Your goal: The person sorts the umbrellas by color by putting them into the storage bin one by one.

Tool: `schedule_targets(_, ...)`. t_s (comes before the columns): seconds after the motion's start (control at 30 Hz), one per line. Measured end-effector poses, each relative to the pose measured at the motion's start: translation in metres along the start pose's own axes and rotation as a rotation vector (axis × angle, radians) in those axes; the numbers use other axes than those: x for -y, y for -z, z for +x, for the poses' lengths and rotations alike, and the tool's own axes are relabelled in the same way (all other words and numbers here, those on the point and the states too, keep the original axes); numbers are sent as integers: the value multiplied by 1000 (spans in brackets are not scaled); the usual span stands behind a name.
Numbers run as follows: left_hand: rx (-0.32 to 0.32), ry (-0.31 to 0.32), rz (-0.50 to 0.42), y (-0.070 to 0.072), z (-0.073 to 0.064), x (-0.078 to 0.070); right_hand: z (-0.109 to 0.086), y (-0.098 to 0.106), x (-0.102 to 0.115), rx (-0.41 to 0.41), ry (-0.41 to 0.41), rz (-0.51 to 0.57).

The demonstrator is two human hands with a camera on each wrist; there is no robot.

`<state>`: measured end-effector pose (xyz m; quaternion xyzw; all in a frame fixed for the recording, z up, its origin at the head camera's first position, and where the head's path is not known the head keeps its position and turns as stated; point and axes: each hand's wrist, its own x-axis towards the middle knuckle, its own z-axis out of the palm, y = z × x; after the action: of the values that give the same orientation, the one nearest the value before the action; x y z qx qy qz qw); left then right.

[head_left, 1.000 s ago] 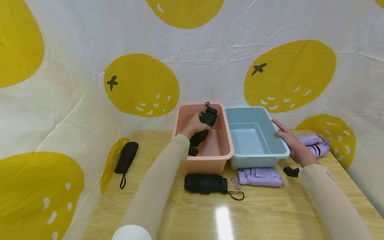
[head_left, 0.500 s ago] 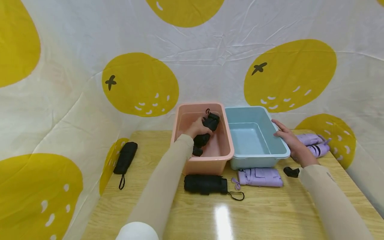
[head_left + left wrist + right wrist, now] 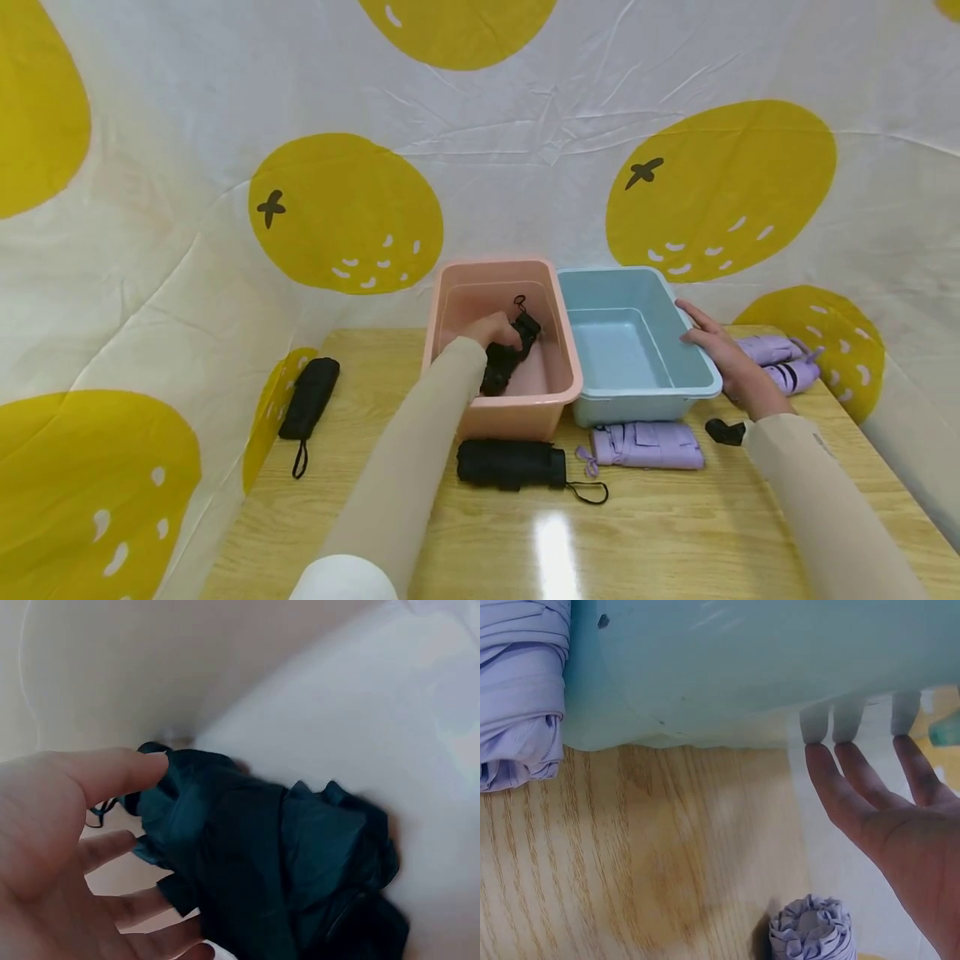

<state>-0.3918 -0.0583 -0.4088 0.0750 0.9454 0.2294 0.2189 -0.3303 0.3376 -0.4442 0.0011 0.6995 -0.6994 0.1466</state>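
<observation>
Finding the far-left umbrella [image 3: 311, 397] near the left edge of the tabletop [image 3: 652, 533]. Holding the black umbrella [image 3: 504, 363] inside the pink bin [image 3: 517, 419], toward the back edge, with the left hand [image 3: 497, 332]: thumb on one side, fingers loosely curving along the other, palm apart from the cloth. Slanting with handle and cord toward the bin's back wall; not being able to tell contact with the bin floor. Probably calling for a level, gentle settling, freeing both sides evenly and minding the cord near the knuckles. Seeing the front umbrella [image 3: 512, 464] just before the pink bin. Seeing the purple umbrella [image 3: 648, 445] just before the blue bin [image 3: 637, 407]. Touching the blue bin's right side with the right hand [image 3: 725, 354], fingers straight and spread, gripping nothing; likely steadying best by pressing lightly, not shoving. Minding the small black thing [image 3: 724, 431] under the wrist, and the purple pair [image 3: 795, 375] near the back right corner.
</observation>
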Motion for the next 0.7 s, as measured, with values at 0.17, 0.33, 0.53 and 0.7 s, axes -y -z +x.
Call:
schedule_targets(0.17, -28, -12, 16, 3, -6, -7, -1, -1, 1, -2, -6, 7)
schedule_targets(0.33, -54, 2, -47, 16, -14, -9, -1, -2, 4, 3, -18, 13)
schedule_targets(0.53, -91, -73, -255, 39, -24, -7, -1, -3, 4, 13, -22, -13)
schedule_targets(0.7, -100, -169, -295, 60, -38, -2, -4, -1, 2, 11, -64, -39)
